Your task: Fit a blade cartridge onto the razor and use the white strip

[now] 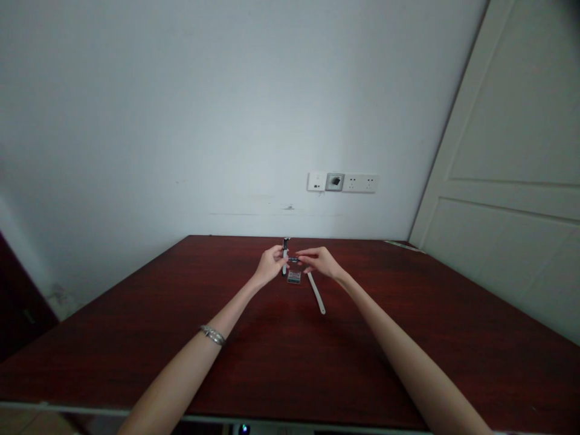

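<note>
My left hand (270,264) is closed around a slim black-and-white tool (285,254), held upright with its dark top above my fingers. My right hand (321,262) pinches one end of a small dark bar (293,260). That bar spans the gap to the tool; whether the two are joined is too small to tell. Just below the hands sits a small clear case (293,277) with something dark in it. A narrow pale strip (316,294) with a hole near its front end lies below my right hand.
Both forearms reach over a dark red wooden table (272,362). A pale wall with sockets (352,182) stands behind it, and a panelled white door (507,181) rises at the right. A thin light strip (403,246) lies at the far right corner.
</note>
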`<state>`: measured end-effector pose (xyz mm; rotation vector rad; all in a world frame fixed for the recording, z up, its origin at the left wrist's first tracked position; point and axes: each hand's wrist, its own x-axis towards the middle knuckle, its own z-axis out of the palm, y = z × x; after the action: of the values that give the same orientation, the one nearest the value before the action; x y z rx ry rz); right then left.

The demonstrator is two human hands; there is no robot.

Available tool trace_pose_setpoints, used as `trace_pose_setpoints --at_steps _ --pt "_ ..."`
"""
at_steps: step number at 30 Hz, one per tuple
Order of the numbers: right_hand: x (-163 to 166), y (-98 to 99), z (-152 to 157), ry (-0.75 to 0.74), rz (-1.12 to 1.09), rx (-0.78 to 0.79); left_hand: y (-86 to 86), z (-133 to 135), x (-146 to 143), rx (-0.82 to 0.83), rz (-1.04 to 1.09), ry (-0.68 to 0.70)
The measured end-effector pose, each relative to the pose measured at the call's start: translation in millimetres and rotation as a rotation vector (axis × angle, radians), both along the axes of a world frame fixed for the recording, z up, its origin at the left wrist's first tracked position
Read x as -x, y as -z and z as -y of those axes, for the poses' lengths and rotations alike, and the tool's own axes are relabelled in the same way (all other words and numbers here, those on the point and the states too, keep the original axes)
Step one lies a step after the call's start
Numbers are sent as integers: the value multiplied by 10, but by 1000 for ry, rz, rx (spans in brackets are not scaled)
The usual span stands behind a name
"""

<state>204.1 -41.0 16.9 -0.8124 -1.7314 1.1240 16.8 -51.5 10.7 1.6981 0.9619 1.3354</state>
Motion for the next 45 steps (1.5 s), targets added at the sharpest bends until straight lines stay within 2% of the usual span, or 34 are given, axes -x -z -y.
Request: trace_pose_setpoints --at_steps 13,21,27,36,41,45 --pt "11 84 -31 33 24 -50 7 -19 12 -18 -1 -42" --pt "25 63 0 83 16 -113 36 -47 2 -12 19 -45" --pt "24 56 9 93 -1 -81 22 -41 39 30 2 -34" --pt "-63 32 -68 228 -130 -48 23 -81 121 -4 22 -135" --pt "-73 39 -87 224 -167 -37 64 -104 102 -52 -16 -89" --pt "-60 30 -81 228 -195 -39 78 -45 49 -25 -22 -15"
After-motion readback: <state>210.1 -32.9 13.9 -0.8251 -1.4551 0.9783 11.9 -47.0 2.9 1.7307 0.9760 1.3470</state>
